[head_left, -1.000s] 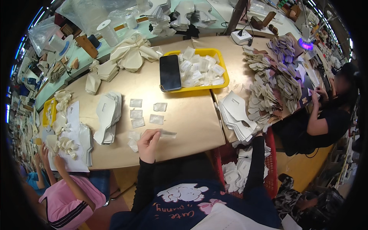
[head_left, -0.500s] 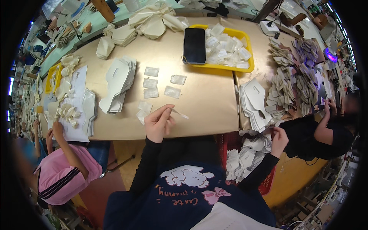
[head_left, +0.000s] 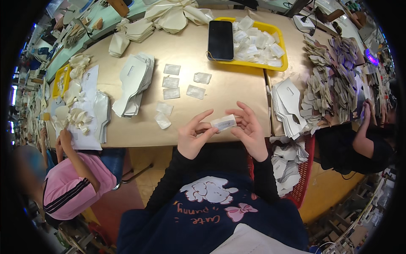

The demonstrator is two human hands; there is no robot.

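Between my hands, over the near edge of the table, is a small flat white packet [head_left: 224, 122] with faint print on it. My left hand [head_left: 195, 134] pinches its left end between thumb and fingers. At the other end my right hand [head_left: 253, 134] has its fingers and thumb spread around the packet; whether a fingertip touches it is hard to tell. Ahead and to the left lie several similar packets, among them one packet [head_left: 196, 92] in a right-hand column and one packet [head_left: 162, 120] overlapping another close to my left hand.
A yellow tray [head_left: 284, 55] heaped with packets stands at the back, a black phone [head_left: 220, 41] on its left end. White cut-piece stacks lie left [head_left: 132, 84] and right [head_left: 287, 106]. A red basket [head_left: 302, 186] is below right. Co-workers sit at both sides.
My right hand has come from the far right over to the packet. My left hand has moved right and down, and the packet's flat face now shows.
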